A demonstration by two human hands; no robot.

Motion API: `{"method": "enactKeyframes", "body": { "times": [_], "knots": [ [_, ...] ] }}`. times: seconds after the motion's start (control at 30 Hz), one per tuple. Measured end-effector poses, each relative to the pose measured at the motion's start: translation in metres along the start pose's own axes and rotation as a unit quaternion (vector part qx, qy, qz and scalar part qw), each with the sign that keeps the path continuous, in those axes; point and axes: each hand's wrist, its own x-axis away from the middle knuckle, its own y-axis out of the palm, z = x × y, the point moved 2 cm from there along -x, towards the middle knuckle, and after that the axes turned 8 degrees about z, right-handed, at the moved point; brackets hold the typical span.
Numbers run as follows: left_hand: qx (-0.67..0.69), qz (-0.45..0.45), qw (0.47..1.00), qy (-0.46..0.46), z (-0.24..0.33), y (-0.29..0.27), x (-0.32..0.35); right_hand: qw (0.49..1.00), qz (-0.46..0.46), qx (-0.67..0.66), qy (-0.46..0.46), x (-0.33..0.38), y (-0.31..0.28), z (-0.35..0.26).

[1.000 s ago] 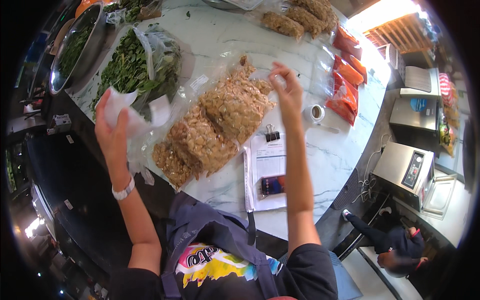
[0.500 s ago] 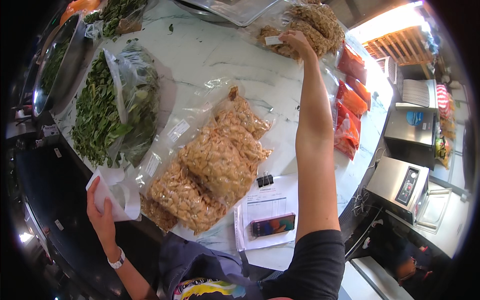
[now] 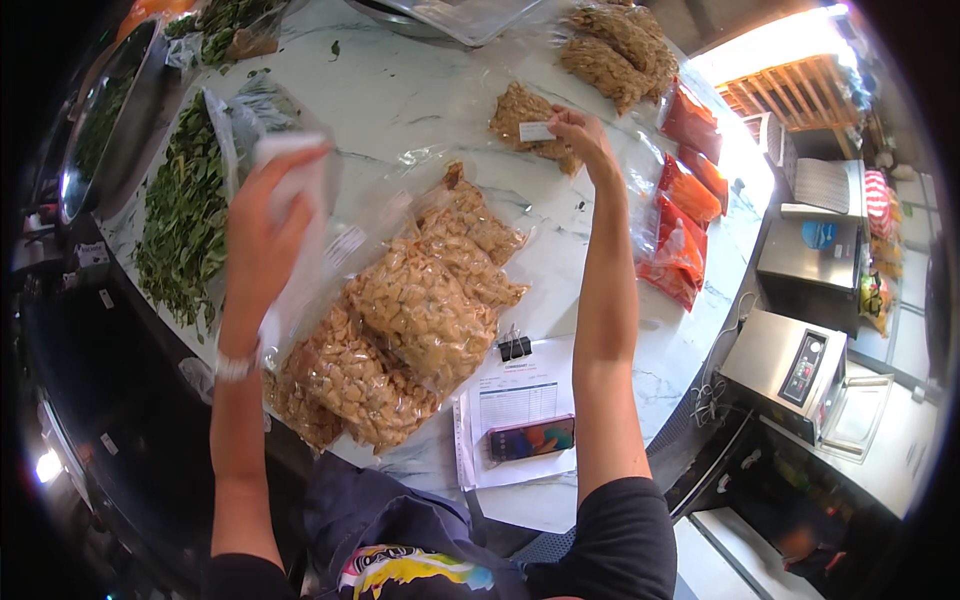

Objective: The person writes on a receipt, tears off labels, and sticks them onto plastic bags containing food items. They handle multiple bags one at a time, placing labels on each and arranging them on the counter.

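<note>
My right hand [image 3: 588, 143] is stretched over the far side of the table, its fingers closed on the edge of a small clear bag of brown crumbly food [image 3: 530, 115] beside a white label [image 3: 536, 131]. My left hand [image 3: 265, 235], raised over the table between the leafy bag and the big bags, grips a curled white paper sheet [image 3: 290, 165], smeared by motion. Large clear bags of light-brown chip-like pieces [image 3: 415, 310] lie piled at the near middle. White labels [image 3: 345, 243] stick to their clear upper ends.
Green leaves in a plastic bag [image 3: 180, 220] lie at left, near a metal bowl [image 3: 110, 130]. More brown-food bags [image 3: 625, 55] lie far right, beside red and orange packets [image 3: 685, 205]. A phone [image 3: 532, 438] rests on clipped papers [image 3: 515, 400]. A steel machine [image 3: 785, 365] stands right.
My left hand has swung up and right with the white paper. My right hand has pulled the small bag nearer, away from the other brown-food bags. The view has shifted slightly.
</note>
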Motion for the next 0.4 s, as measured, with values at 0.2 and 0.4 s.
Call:
{"method": "enactKeyframes", "body": {
  "times": [0.2, 0.4],
  "knots": [
    [-0.136, -0.062, 0.988, 0.049, -0.025, 0.096, -0.068, 0.997, 0.074, -0.02, 0.028, 0.079, 0.012, 0.005],
    [-0.2, -0.231, 0.952, -0.026, -0.071, 0.17, -0.1, 0.995, -0.013, -0.011, 0.1, 0.066, -0.012, 0.005]
  ]
}}
